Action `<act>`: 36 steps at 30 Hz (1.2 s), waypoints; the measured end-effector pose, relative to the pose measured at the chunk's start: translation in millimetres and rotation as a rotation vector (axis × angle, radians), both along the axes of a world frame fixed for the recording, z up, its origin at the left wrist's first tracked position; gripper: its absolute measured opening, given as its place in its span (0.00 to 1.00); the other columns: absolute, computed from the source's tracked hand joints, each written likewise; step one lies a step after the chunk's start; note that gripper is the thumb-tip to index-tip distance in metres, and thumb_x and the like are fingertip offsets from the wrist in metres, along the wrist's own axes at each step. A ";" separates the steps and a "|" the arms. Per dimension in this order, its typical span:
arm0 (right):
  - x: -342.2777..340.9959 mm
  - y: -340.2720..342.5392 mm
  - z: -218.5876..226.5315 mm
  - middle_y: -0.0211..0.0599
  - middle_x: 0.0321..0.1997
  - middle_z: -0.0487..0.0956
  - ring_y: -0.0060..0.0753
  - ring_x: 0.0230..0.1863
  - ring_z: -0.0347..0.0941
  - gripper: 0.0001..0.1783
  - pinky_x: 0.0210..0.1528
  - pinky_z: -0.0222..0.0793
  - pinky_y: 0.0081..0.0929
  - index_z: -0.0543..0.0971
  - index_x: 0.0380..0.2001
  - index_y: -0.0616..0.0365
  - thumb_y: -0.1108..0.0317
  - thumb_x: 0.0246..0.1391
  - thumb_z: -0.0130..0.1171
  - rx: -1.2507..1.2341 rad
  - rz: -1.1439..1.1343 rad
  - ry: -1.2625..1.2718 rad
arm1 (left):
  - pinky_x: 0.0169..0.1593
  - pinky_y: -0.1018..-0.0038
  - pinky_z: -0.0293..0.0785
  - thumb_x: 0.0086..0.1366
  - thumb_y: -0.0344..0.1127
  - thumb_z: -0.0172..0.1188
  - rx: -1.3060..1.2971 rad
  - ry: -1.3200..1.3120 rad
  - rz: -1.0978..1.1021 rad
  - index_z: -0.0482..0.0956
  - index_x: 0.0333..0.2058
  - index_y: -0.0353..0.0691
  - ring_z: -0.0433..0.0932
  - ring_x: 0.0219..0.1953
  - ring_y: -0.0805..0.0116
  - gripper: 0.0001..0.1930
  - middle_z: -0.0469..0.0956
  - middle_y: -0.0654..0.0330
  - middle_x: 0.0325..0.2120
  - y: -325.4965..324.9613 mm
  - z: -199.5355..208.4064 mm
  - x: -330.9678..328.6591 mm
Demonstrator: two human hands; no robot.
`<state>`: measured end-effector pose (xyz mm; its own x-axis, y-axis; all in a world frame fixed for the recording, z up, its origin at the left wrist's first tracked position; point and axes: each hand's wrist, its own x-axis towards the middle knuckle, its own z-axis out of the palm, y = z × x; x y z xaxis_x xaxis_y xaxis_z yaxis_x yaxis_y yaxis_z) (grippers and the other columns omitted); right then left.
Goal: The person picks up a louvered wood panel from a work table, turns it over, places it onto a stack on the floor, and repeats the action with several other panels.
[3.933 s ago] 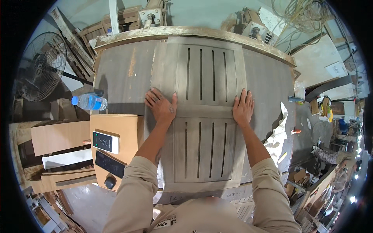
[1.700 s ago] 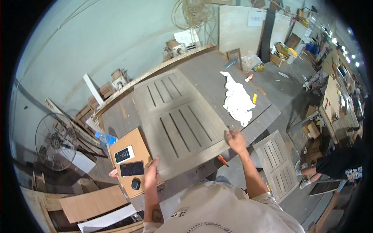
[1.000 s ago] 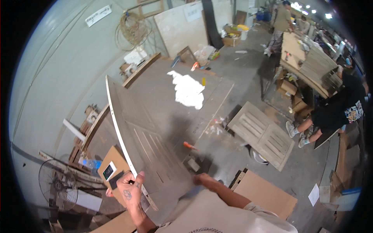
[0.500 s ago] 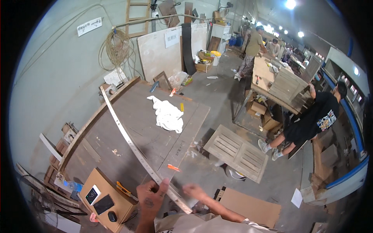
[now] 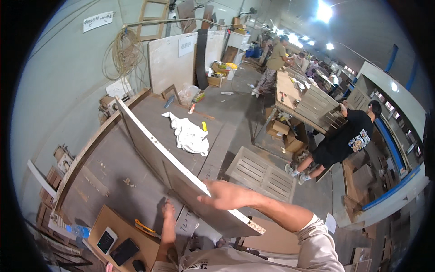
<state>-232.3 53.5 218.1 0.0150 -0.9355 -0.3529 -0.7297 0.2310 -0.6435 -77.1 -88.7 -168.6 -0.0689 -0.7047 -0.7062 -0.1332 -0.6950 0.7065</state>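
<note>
Item: large flat grey-brown wooden door panel with a pale edge (image 5: 181,174), tilted up on its long edge above the grey workbench top (image 5: 113,167), running from the bench's far end to its near right corner.

Hands: right hand (image 5: 226,195) lies palm-down with fingers spread over the panel's raised upper edge near its near end. Left hand (image 5: 168,211) is under the panel's near end, fingers against its lower side; how firmly it grips cannot be told. The hands are apart.

Containers: open brown cardboard box (image 5: 280,128) on the floor beneath a neighbouring bench; contents not readable.

Bench surface: crumpled white cloth (image 5: 190,136) toward the far right edge. At the near left corner, a brown cardboard sheet (image 5: 113,226) carries two phones (image 5: 115,245) and an orange-handled tool (image 5: 145,228).

Room: workshop with concrete floor; slatted wooden panel (image 5: 263,174) lying on the floor to the bench's right; coiled cable (image 5: 122,59) on the left wall; white board (image 5: 181,63) leaning there; a person in a black shirt (image 5: 349,136) beside the next bench.
</note>
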 end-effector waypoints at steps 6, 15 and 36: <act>13.6 6.2 -3.9 0.67 0.37 0.76 0.63 0.44 0.73 0.30 0.49 0.67 0.46 0.67 0.51 0.74 0.53 0.59 0.49 -0.116 -0.116 0.108 | 0.57 0.64 0.63 0.67 0.58 0.41 0.318 0.565 0.076 0.54 0.64 0.40 0.62 0.62 0.56 0.34 0.64 0.47 0.57 -52.0 -21.4 -11.9; 11.6 67.3 -8.4 0.63 0.31 0.76 0.64 0.35 0.74 0.23 0.42 0.68 0.49 0.70 0.47 0.68 0.57 0.59 0.49 -0.302 -0.151 0.062 | 0.47 0.65 0.67 0.61 0.66 0.46 0.436 0.682 0.046 0.60 0.58 0.34 0.67 0.51 0.60 0.40 0.68 0.51 0.49 -46.5 32.7 -21.9; 174.0 545.1 -140.7 0.29 0.25 0.74 0.18 0.26 0.64 0.18 0.29 0.61 0.23 0.78 0.32 0.66 0.58 0.53 0.63 -1.226 -2.217 0.252 | 0.53 0.68 0.68 0.65 0.62 0.48 -0.151 0.752 -1.055 0.69 0.52 0.29 0.73 0.48 0.62 0.36 0.74 0.53 0.48 390.2 185.2 -165.1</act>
